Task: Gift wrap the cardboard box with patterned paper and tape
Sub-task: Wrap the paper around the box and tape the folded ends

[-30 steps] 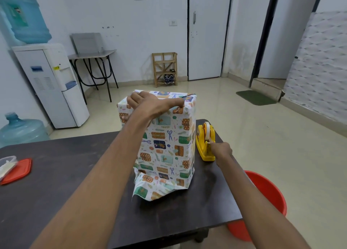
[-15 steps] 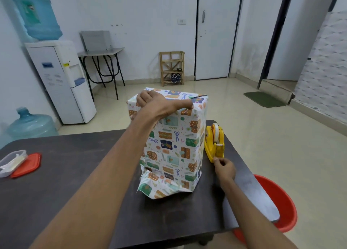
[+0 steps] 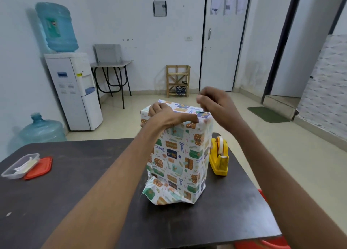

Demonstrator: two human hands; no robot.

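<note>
The cardboard box [image 3: 178, 158], covered in white patterned paper, stands upright on the dark table [image 3: 75, 192]. Loose paper [image 3: 165, 194] flares out crumpled at its bottom front. My left hand [image 3: 165, 115] grips the box's top, with the fingers curled over the far left edge and the thumb along the front edge. My right hand [image 3: 216, 104] hovers just above the top's right end. Its fingertips are pinched together as on a strip of clear tape, but the strip is too blurred to make out. The yellow tape dispenser [image 3: 218, 158] sits to the right of the box.
A clear plastic container [image 3: 20, 166] and its red lid [image 3: 39, 168] lie at the table's left edge. A red bucket [image 3: 270, 243] stands on the floor by the table's near right corner. A water dispenser [image 3: 75, 91] and a spare bottle [image 3: 41, 128] stand far left.
My right hand left the tape dispenser and rose to the top right of the box. My left hand kept its hold on the box's top.
</note>
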